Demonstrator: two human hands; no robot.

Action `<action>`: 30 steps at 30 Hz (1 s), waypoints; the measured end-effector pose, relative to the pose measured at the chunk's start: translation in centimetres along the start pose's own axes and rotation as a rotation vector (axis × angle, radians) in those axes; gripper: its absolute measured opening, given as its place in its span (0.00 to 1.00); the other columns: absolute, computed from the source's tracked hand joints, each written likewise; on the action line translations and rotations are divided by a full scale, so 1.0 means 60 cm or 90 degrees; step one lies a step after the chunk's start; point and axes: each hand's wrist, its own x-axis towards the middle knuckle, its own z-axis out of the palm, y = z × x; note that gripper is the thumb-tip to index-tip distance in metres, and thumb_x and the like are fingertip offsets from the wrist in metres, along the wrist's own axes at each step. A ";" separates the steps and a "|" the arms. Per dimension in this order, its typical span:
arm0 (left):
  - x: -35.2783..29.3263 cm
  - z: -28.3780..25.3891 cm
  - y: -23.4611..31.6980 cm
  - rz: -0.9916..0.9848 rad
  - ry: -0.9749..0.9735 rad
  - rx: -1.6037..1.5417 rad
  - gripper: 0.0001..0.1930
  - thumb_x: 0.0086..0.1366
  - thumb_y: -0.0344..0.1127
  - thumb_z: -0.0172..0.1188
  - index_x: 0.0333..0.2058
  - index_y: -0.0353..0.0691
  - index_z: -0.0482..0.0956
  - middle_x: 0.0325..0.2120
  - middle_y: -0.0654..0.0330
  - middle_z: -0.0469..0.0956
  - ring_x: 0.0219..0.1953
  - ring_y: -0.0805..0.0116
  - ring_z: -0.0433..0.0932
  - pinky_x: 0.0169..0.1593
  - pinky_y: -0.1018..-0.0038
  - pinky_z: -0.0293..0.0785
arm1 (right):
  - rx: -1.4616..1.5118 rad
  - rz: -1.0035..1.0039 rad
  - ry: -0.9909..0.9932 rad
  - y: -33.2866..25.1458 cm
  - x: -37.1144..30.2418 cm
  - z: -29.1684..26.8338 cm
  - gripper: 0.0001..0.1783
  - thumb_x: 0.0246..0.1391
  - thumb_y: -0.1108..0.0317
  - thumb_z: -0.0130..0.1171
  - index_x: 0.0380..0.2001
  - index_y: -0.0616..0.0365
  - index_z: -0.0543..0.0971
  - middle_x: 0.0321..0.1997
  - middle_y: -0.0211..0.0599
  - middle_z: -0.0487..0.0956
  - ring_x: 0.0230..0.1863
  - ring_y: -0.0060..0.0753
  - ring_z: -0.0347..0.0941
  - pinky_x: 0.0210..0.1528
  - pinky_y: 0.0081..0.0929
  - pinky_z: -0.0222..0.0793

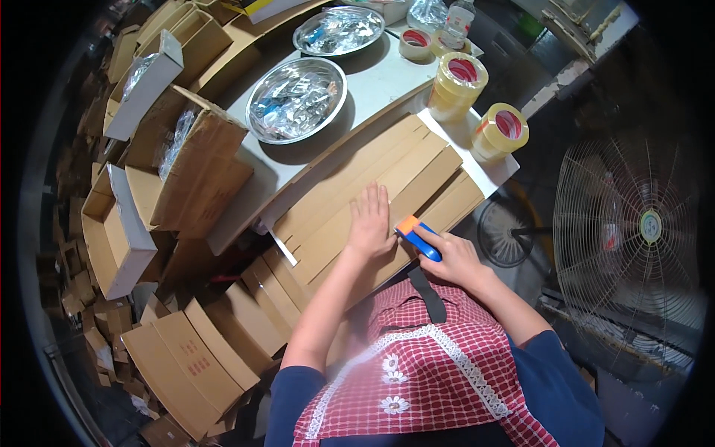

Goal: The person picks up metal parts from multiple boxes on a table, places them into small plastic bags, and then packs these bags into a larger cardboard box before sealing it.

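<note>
A flattened cardboard box (350,201) with slotted flaps lies at a slant on the table in front of me. My left hand (372,223) rests flat on it, fingers stretched out and pointing away from me. Just to its right, my right hand (452,258) is closed around a blue hand tool with an orange head (423,238). The orange end is close to the cardboard, by the left thumb; its tip is too small to make out. Whether it touches the board, I cannot tell.
Two metal bowls (296,100) of small plastic-wrapped items stand farther back. Rolls of clear tape (458,82) and a plastic bottle (456,24) are at back right. Open cardboard boxes (182,164) crowd the left, and a large fan (629,223) stands to the right.
</note>
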 end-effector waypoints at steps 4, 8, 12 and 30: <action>0.000 -0.007 0.001 0.000 -0.036 0.021 0.59 0.49 0.49 0.68 0.69 0.26 0.40 0.70 0.34 0.42 0.72 0.35 0.44 0.68 0.38 0.47 | -0.037 -0.008 -0.035 0.024 -0.031 0.012 0.32 0.46 0.55 0.62 0.59 0.41 0.76 0.31 0.55 0.80 0.34 0.55 0.80 0.39 0.49 0.77; 0.004 -0.023 0.002 -0.001 -0.068 -0.018 0.61 0.50 0.52 0.68 0.70 0.28 0.39 0.71 0.35 0.39 0.73 0.37 0.40 0.69 0.37 0.42 | -0.055 0.008 -0.052 0.015 0.023 0.023 0.24 0.48 0.53 0.60 0.50 0.45 0.80 0.29 0.56 0.81 0.37 0.54 0.81 0.41 0.50 0.77; 0.014 0.002 0.005 -0.067 -0.044 -0.061 0.57 0.57 0.57 0.63 0.70 0.30 0.39 0.71 0.35 0.37 0.74 0.38 0.36 0.69 0.35 0.36 | 0.046 0.034 -0.108 0.011 0.080 0.003 0.23 0.46 0.52 0.61 0.46 0.47 0.84 0.33 0.52 0.83 0.39 0.53 0.82 0.46 0.43 0.77; 0.064 -0.025 0.053 -0.205 -0.006 -0.065 0.67 0.35 0.54 0.75 0.70 0.32 0.46 0.59 0.36 0.60 0.61 0.38 0.61 0.63 0.39 0.54 | -0.377 -0.256 0.344 0.157 0.367 -0.342 0.19 0.49 0.69 0.63 0.47 0.41 0.82 0.36 0.42 0.75 0.41 0.45 0.75 0.43 0.43 0.70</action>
